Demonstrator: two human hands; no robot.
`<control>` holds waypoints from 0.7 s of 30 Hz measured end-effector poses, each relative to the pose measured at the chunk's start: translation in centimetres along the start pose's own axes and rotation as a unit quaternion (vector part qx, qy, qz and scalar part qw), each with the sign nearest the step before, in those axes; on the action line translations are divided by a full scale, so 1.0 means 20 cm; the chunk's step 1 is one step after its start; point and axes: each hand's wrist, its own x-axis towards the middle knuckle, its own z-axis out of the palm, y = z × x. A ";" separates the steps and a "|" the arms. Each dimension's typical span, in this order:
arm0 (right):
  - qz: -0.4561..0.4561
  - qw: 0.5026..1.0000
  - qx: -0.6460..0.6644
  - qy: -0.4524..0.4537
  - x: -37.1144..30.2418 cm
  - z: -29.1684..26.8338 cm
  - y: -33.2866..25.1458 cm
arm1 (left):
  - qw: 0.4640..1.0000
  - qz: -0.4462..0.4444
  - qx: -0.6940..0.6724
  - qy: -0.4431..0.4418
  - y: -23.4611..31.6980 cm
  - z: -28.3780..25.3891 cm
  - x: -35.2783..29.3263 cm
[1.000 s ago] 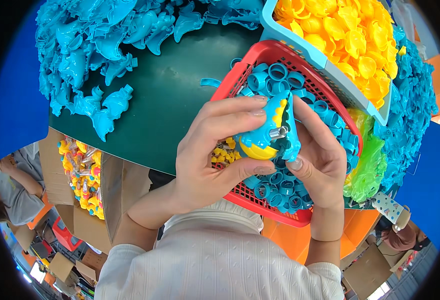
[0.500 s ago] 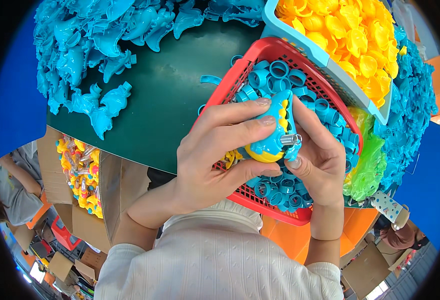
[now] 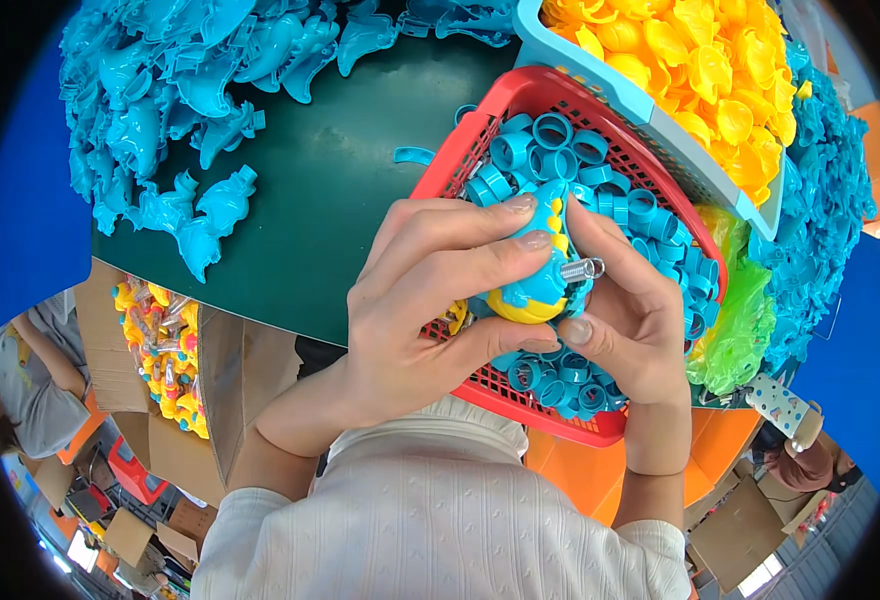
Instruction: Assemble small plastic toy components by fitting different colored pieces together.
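Observation:
Over a red basket [image 3: 550,428], my two hands hold a blue and yellow plastic toy body [image 3: 530,302] with a row of yellow bumps. My left hand [image 3: 425,290] grips it from the left, fingers on top and thumb below. From the other side my right hand [image 3: 630,310] closes on its right edge with fingers and thumb. A clear ridged tube [image 3: 582,269] sticks out of the toy toward my right hand. Inside the basket lie many blue rings [image 3: 560,160], partly hidden by my hands. The toy's underside cannot be seen.
Blue shell pieces [image 3: 190,70] are heaped at far left on the dark green table [image 3: 310,190]. A light blue basket [image 3: 650,120] of yellow shells stands far right, beside another blue heap [image 3: 815,190]. Green plastic bags [image 3: 745,335] lie right. A cardboard box [image 3: 245,370] holds toys.
Both hands still hold the toy at nearly the same spot. The toy has turned slightly, and the clear tube now points a little more up and right.

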 end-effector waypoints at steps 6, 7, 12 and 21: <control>-0.023 1.000 0.001 0.019 0.00 0.00 0.03 | 1.000 0.000 0.017 -0.013 -0.01 0.01 0.01; -0.015 0.999 0.028 0.028 0.00 0.00 0.03 | 1.000 -0.003 0.015 -0.012 -0.01 0.00 0.01; 0.010 0.993 0.100 0.059 0.01 0.03 0.02 | 1.000 -0.002 0.007 -0.013 -0.01 0.01 0.01; -0.003 0.995 0.072 0.066 0.01 0.02 0.00 | 0.995 -0.084 -0.053 -0.018 0.01 0.02 0.01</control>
